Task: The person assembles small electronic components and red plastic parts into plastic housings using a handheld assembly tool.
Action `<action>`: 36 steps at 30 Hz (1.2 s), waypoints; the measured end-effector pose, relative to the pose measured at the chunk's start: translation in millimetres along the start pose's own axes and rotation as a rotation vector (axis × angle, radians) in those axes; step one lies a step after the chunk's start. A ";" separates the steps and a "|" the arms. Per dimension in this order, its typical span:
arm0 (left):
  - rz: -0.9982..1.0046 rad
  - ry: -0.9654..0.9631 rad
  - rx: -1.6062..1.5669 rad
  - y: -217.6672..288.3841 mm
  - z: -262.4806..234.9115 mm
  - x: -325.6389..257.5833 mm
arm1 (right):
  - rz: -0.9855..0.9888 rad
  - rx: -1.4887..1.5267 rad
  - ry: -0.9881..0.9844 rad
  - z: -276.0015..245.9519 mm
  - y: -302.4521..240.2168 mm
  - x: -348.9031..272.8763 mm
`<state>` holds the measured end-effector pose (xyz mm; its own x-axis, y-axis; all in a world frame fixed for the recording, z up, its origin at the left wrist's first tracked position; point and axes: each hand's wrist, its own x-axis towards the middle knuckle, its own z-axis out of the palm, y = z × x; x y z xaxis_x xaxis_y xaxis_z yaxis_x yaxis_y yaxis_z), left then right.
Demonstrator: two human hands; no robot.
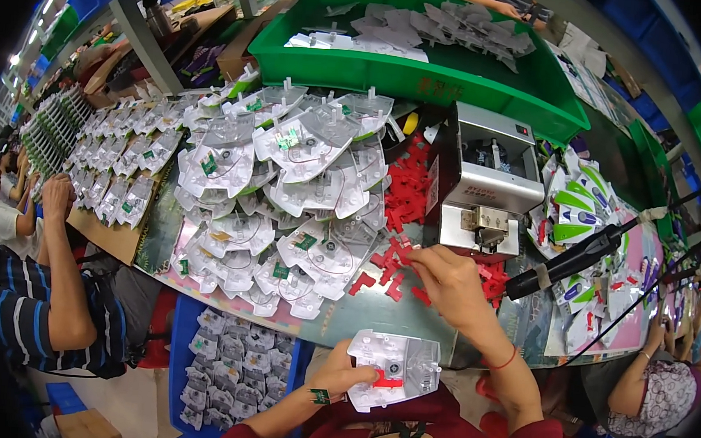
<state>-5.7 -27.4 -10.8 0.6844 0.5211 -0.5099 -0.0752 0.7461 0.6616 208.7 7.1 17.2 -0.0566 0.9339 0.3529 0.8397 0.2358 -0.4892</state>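
Close to my body, my left hand (345, 377) grips a white and clear plastic housing (406, 372) by its left side. The thumb presses near a red plastic part (388, 379) lying in the housing. A small green circuit board (320, 396) hangs by my left wrist. My right hand (454, 286) reaches over the bench with its fingertips pinched together at the edge of a heap of small red plastic parts (408, 192). Whether a part is between those fingertips cannot be made out. Just left of the heap rises a large pile of similar housings (307, 146), several with green boards and thin wires.
A grey bench machine (494, 177) stands behind my right hand, beside a black tool (565, 261) on a cable. A green bin (427, 81) spans the back. White-and-green shells (582, 208) lie right. A blue crate (298, 380) stands below the bench. Co-workers sit on both sides.
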 end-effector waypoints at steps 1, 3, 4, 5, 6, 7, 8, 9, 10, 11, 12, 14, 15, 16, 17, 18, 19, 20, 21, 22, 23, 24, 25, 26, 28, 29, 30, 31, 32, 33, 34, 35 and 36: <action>-0.003 0.002 -0.003 2.6 -1.6 2.4 | 0.033 0.175 -0.010 -7.6 -3.5 -0.6; -0.006 -0.101 0.037 8.6 -3.7 8.1 | 0.096 0.365 -0.108 -37.1 -20.2 1.0; -0.011 -0.120 0.038 14.8 -0.8 8.0 | 0.154 0.562 -0.205 -46.2 -26.1 1.8; -0.017 -0.117 0.038 21.7 4.5 7.5 | 0.159 0.567 -0.206 -51.2 -27.2 0.3; -0.037 -0.161 0.031 27.7 9.7 6.8 | 0.028 0.609 -0.236 -54.7 -27.5 -1.4; -0.059 -0.210 0.026 32.1 13.1 8.9 | -0.101 0.645 -0.259 -59.2 -27.4 -2.9; -0.120 -0.260 0.092 34.7 11.1 11.5 | -0.128 0.631 -0.347 -65.1 -28.9 -2.2; -0.127 -0.261 0.094 36.7 13.3 12.1 | -0.121 0.633 -0.345 -65.7 -30.2 -2.5; -0.137 -0.284 0.106 38.6 16.7 12.1 | -0.168 0.630 -0.409 -64.7 -31.9 -2.0; -0.146 -0.307 0.118 39.0 19.6 12.3 | -0.216 0.625 -0.473 -64.0 -32.5 -1.6; -0.137 -0.311 0.133 37.9 21.7 12.7 | -0.289 0.624 -0.535 -61.3 -28.9 -0.7; -0.148 -0.334 0.151 38.9 25.2 13.0 | -0.312 0.622 -0.545 -60.0 -30.4 -0.5; -0.154 -0.358 0.165 39.5 26.9 12.9 | -0.338 0.618 -0.557 -59.8 -31.3 -1.1; -0.158 -0.358 0.169 39.7 28.0 13.5 | -0.336 0.620 -0.553 -60.3 -31.3 -1.6; -0.143 -0.359 0.192 39.6 29.2 13.9 | -0.314 0.636 -0.584 -61.7 -31.7 -2.2; -0.129 -0.361 0.216 39.8 30.2 14.2 | -0.293 0.652 -0.614 -62.8 -32.3 -3.2; -0.131 -0.361 0.219 41.9 32.0 13.7 | -0.292 0.654 -0.611 -64.0 -33.2 -3.4; -0.122 -0.349 0.231 44.6 34.2 12.5 | -0.296 0.638 -0.598 -64.9 -34.1 -3.6; -0.114 -0.338 0.244 46.4 35.9 11.5 | -0.300 0.622 -0.586 -65.0 -34.6 -4.1; -0.114 -0.342 0.248 47.8 37.5 10.8 | -0.298 0.619 -0.581 -65.8 -35.3 -4.4; -0.121 -0.312 0.224 48.7 38.9 10.2 | -0.283 0.631 -0.578 -66.2 -36.1 -5.2; -0.128 -0.281 0.201 48.9 39.9 10.4 | -0.267 0.643 -0.576 -66.7 -36.5 -5.9; -0.128 -0.285 0.204 48.1 40.7 11.1 | -0.265 0.640 -0.572 -68.0 -37.1 -6.2; -0.097 -0.269 0.198 46.5 41.1 12.7 | -0.278 0.611 -0.563 -69.8 -37.9 -6.3; -0.064 -0.256 0.194 45.3 41.3 15.0 | -0.292 0.579 -0.552 -72.8 -39.4 -5.0; -0.046 -0.259 0.184 45.7 41.0 15.6 | -0.301 0.559 -0.537 -74.1 -40.3 -3.4; -0.026 -0.262 0.173 45.7 40.3 16.0 | -0.312 0.539 -0.522 -75.0 -41.1 -2.0; -0.017 -0.271 0.179 45.5 39.3 17.8 | -0.317 0.527 -0.517 -76.3 -41.5 -0.8; -0.028 -0.290 0.189 43.5 37.0 19.0 | -0.323 0.510 -0.507 -76.3 -42.1 -1.1; -0.039 -0.309 0.198 42.0 34.8 18.9 | -0.331 0.493 -0.498 -76.0 -42.8 -2.1; -0.075 -0.343 0.275 46.0 31.2 21.1 | -0.345 0.472 -0.489 -75.1 -41.4 -1.2; -0.053 -0.353 0.286 46.3 32.7 21.9 | -0.344 0.478 -0.495 -73.1 -40.4 -1.5; -0.065 -0.301 0.228 44.3 34.9 21.2 | -0.343 0.484 -0.502 -71.6 -39.6 -1.2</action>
<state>30.8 2.2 26.8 0.8673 0.3055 -0.3930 0.1153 0.6447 0.7557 214.2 -22.6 93.3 -0.6060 0.7698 0.2004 0.4083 0.5172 -0.7522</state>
